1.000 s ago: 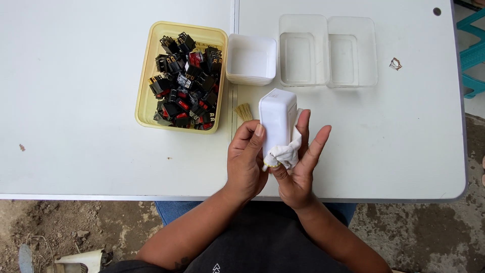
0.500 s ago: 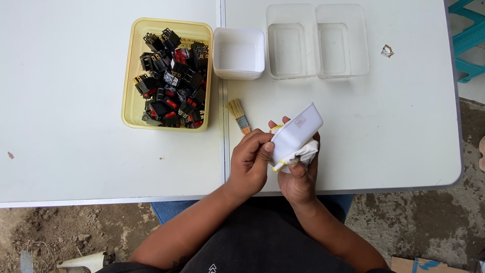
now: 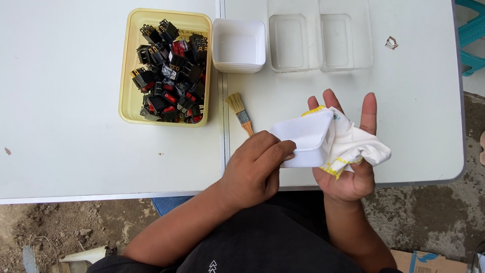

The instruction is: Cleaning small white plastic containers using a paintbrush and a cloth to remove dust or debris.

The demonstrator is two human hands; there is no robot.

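White tabletop is filling most of the view, made of two panels meeting at a seam near its middle, with bare dirt ground showing along the near edge at six o'clock. At eleven o'clock a yellow tray is sitting heaped with small black rocker switches, some showing red faces and brass terminals. At twelve o'clock a stack of white tubs is standing with nothing visible in the top one, and just beside it toward one o'clock a pair of clear plastic containers is lying, nothing showing inside them either. Over the table's near edge, at about five o'clock, the person is holding a white tub tilted on its side. The left hand is gripping it, thumb and fingers clamped on the near rim. The right hand is lying palm up under the tub's far end, fingers spread apart and straight, with a white cloth with yellow trim bunched across the palm against the tub's mouth. Judging from this, the wiping is going to go best if the left hand is keeping the rim pinched firmly while the cloth is being pushed well into the corners. A small paintbrush is lying on the table between the tray and the hands, and a tiny scrap is resting at two o'clock.
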